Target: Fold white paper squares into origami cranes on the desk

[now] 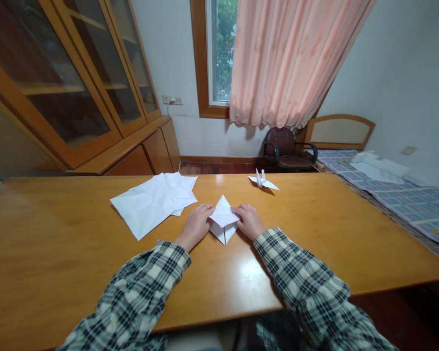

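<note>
On a wooden table point(58, 219), left to right: creased white paper sheets point(153, 200) overlap, likely set aside to leave working room. The left hand point(197, 224) pinches one side corner of a folded white paper point(224, 217) at the table's middle; the right hand point(248, 220) pinches the opposite corner, apparently steadying its folds. Beyond, an origami crane point(262, 181) rests apart, probably protecting its wings.

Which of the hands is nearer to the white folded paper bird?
The right hand: it is on the near side of the bird, slightly left. The left hand is farther left of it.
</note>
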`<state>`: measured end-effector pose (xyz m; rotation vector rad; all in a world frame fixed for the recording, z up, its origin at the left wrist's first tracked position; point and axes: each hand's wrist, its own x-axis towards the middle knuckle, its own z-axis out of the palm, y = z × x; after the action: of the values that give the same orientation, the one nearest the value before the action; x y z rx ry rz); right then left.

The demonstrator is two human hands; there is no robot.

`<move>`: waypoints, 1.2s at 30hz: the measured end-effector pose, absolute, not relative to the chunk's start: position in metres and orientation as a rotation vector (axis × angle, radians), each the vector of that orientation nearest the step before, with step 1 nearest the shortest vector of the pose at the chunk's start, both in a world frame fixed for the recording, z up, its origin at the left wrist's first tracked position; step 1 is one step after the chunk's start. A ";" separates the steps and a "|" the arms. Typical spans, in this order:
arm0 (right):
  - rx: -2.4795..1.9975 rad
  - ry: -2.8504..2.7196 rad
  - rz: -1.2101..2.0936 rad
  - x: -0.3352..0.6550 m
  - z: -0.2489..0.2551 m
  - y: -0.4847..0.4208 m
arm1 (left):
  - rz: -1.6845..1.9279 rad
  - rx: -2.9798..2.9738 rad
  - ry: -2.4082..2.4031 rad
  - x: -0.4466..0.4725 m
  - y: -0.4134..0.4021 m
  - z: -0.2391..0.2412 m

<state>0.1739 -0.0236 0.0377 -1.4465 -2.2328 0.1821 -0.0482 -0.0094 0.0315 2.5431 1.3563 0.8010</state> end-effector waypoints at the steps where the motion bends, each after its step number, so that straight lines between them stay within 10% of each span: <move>1: -1.474 -2.229 0.185 0.173 0.038 -0.024 | 0.797 2.555 1.367 -0.048 -0.009 0.032; 36: -1.641 -2.048 0.109 0.153 0.047 -0.036 | 0.535 2.648 1.822 -0.026 -0.033 0.066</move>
<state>0.1526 -0.0358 0.0467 -1.6408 -2.0477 0.1088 -0.0262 -0.0331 0.0656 2.6480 1.8223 0.5355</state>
